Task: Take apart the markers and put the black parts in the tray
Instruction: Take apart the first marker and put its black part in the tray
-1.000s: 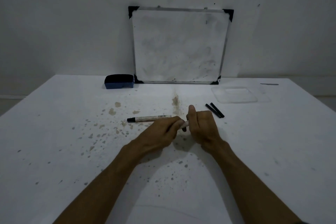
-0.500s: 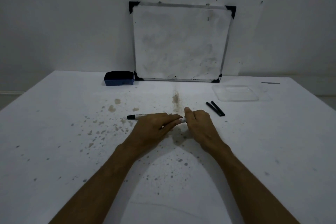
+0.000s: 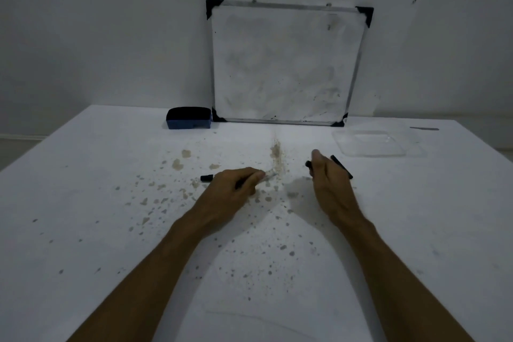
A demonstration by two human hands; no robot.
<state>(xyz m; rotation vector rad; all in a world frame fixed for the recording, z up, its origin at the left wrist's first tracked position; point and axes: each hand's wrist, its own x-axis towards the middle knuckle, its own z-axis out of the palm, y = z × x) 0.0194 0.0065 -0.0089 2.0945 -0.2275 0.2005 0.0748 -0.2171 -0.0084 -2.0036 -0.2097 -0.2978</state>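
Note:
My left hand (image 3: 236, 184) is closed around a white marker (image 3: 268, 174) lying across the table's middle; its black end (image 3: 206, 177) sticks out to the left and its bare white end to the right. My right hand (image 3: 329, 178) is a short way to the right, with a small black cap (image 3: 307, 164) pinched at the thumb. A loose black part (image 3: 342, 168) lies on the table just behind that hand, partly hidden. The clear plastic tray (image 3: 372, 150) sits further back right and looks empty.
A whiteboard (image 3: 286, 64) leans on the wall at the back. A blue eraser (image 3: 188, 118) sits to its left. The white table (image 3: 83, 203) is speckled with brown stains around my hands. A thin dark strip (image 3: 424, 128) lies at the far right edge.
My hands, together on the marker before, have pulled apart. The right hand moved right toward the loose black part with the black cap, and the marker's right end is now bare.

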